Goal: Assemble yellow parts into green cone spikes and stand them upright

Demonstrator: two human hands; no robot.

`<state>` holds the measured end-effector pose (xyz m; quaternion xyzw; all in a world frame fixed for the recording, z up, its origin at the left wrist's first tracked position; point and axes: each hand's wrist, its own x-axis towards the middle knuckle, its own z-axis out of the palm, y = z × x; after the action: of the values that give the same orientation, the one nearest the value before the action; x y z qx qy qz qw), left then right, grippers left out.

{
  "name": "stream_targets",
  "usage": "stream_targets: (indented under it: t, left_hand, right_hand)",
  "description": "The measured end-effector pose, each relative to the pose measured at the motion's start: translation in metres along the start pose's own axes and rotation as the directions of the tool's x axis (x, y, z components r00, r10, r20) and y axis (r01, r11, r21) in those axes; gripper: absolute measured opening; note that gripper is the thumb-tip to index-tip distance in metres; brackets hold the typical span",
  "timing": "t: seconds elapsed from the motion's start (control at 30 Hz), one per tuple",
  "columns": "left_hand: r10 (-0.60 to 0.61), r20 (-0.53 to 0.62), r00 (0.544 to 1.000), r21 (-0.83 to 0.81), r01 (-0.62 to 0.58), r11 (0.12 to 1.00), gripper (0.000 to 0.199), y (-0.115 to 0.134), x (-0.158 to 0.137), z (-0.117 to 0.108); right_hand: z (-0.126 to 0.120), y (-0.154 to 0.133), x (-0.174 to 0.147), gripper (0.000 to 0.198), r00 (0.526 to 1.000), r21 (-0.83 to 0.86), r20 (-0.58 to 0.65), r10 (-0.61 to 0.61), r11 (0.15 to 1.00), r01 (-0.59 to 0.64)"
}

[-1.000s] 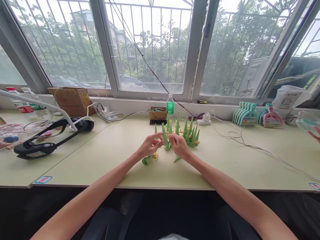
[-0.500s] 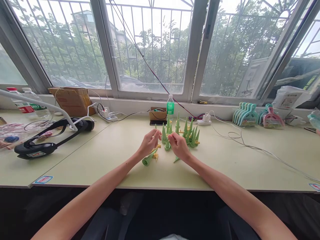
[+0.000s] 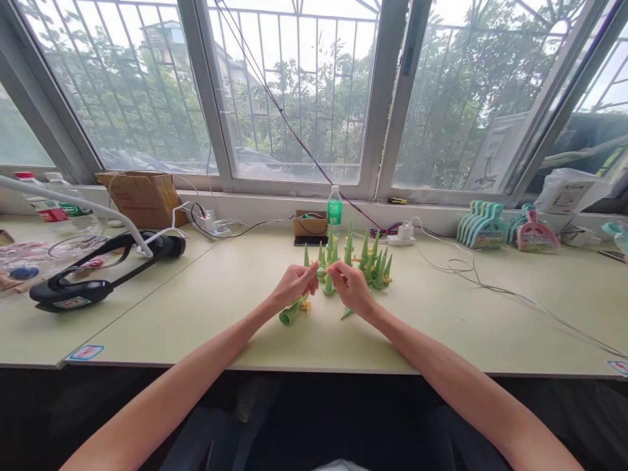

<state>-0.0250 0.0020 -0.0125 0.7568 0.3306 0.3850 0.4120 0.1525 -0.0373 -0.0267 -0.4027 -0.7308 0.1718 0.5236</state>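
Note:
My left hand is closed in a pinch, thumb and fingertips pointing inward. Facing it a short gap away, my right hand is also pinched. Whatever small thing the fingertips hold is too small to make out. Behind and between the hands, several green plastic cone-shaped spikes stand upright on the table, some with yellow valve pieces at their sides. Below my left hand a green spike lies on its side beside a yellow valve. Another spike tip shows under my right hand.
A green-labelled bottle and a small cardboard box stand at the back. On the left lie a black headset and a brown carton. Small hangers and a white cable are on the right.
My left hand has shifted slightly, with its thumb now extended toward the right hand. The right hand stays nearly in place, its fingers moved a little.

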Motion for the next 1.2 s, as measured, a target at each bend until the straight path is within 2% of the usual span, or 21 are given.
stream_targets:
  t: [0.27,0.5,0.7,1.2]
  left_hand:
    - [0.066,0.004,0.998,0.019,-0.066,0.998,0.056,0.004,-0.003,-0.001]
    - [0.066,0.006,0.998,0.001,-0.066,0.998,0.041,0.007,-0.006,0.001]
    - [0.108,-0.006,0.994,-0.032,-0.108,0.994,0.039,0.006,-0.005,0.001]
    - [0.308,-0.088,0.947,0.175,-0.290,0.941,0.033,-0.003,-0.003,0.002]
  right_hand:
    - [-0.002,0.003,0.000,0.041,1.000,0.032,0.009,-0.001,0.999,0.001]
    - [-0.003,0.003,0.001,0.038,1.000,0.001,-0.005,-0.004,1.000,0.004]
    - [-0.001,0.007,0.001,0.037,1.000,0.010,-0.003,0.001,1.000,-0.001]
    - [0.002,0.008,0.001,0.041,0.997,0.035,0.008,0.071,0.997,-0.071]
